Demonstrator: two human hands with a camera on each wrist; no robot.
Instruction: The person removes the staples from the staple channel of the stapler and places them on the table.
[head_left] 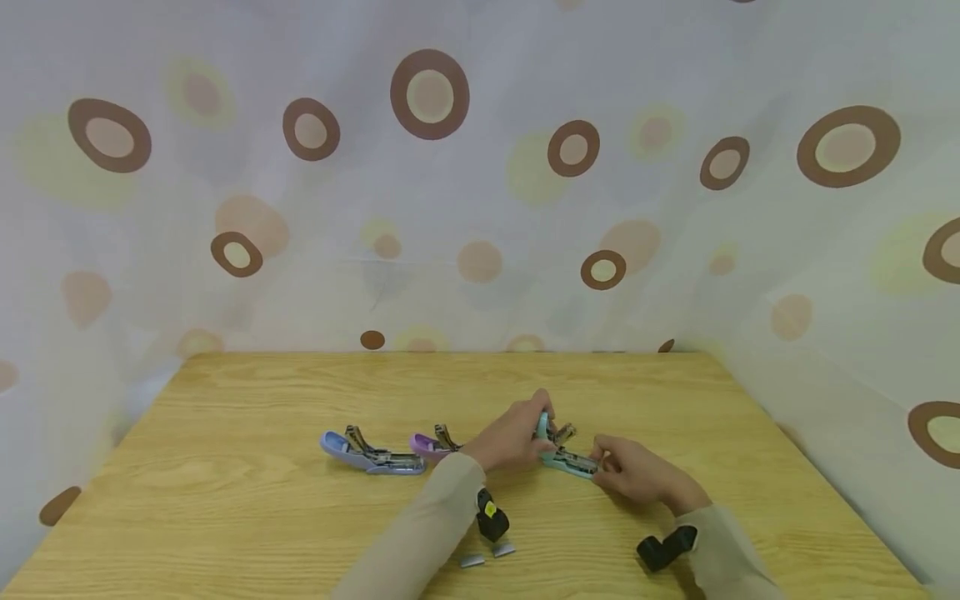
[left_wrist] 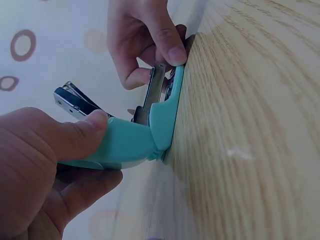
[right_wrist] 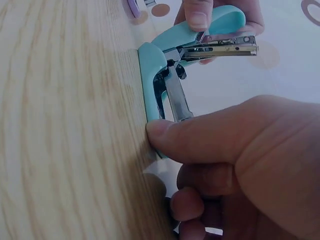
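A mint-green stapler (head_left: 572, 463) stands opened wide on the table, its metal magazine (right_wrist: 220, 49) jutting out between the raised cover and the base. My left hand (head_left: 516, 437) grips the raised cover (left_wrist: 122, 142), thumb on one side and fingers on the other. At the far end of the base, my right hand (head_left: 637, 473) pinches the tip, with its thumb (right_wrist: 167, 136) pressed on the edge. The base (left_wrist: 167, 117) rests along the tabletop. Left of my hands lies an opened purple stapler (head_left: 427, 446), partly hidden behind my left wrist.
Farther left, a blue stapler (head_left: 375, 458) also lies opened on the wooden table (head_left: 247, 517). Two small staple strips (head_left: 472, 561) lie near the front, beside my left forearm. A patterned curtain (head_left: 480, 200) hangs behind the table and along its sides.
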